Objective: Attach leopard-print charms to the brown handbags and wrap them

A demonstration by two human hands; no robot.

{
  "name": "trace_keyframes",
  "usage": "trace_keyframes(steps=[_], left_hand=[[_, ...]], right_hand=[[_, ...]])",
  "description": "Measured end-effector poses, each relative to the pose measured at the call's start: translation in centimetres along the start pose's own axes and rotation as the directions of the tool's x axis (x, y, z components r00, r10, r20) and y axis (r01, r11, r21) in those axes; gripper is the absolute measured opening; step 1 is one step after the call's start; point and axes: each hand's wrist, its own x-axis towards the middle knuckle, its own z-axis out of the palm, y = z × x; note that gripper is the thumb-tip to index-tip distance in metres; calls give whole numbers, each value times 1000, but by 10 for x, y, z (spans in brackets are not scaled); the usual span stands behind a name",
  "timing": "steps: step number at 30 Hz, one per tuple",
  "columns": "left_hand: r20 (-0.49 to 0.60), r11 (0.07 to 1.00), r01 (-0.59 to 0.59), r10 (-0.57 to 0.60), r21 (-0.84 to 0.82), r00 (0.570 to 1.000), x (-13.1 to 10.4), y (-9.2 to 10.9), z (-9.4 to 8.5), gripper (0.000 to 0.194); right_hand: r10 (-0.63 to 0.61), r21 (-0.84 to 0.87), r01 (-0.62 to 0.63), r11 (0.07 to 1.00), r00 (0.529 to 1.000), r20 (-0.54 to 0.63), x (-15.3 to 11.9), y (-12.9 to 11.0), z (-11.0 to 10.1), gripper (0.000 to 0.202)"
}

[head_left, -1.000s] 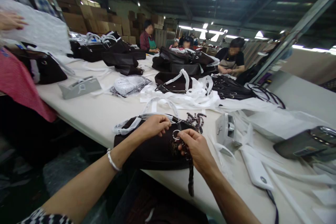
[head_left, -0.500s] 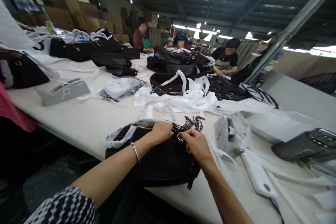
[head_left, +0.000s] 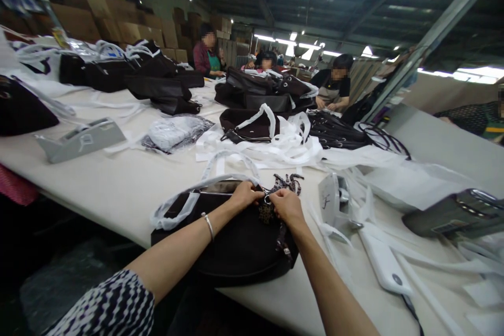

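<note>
A long pale counter point(head_left: 118, 184) stretches away from the fingers, with other people at work at its far end. Beyond the fingers lie heaps of dark bags point(head_left: 260, 92) and loose white wrapping strips point(head_left: 283, 147). Directly beneath the fingers, at the counter's near edge, lies a dark brown handbag point(head_left: 232, 241), its handle wrapped in clear plastic. Off to the right of the fingers sits a white tape dispenser point(head_left: 333, 199). The left hand point(head_left: 246, 194) and right hand point(head_left: 287, 205) meet at the bag's top edge, fingers closed in a pinch around a small metal ring point(head_left: 267, 200). A patterned strap point(head_left: 281, 231) hangs from the ring, under the right hand.
</note>
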Motion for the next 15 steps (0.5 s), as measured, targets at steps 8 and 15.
trace_keyframes(steps=[8,15], left_hand=[[21,984,-130,133,-126,991,-19,-2,-5,22],[-27,983,-167,165,-72,986,-19,-10,-4,23]], right_hand=[[-28,36,31,999,998,-62,-5,2,3,15],[-156,-45,152,987,980,-127,-1,3,9,14]])
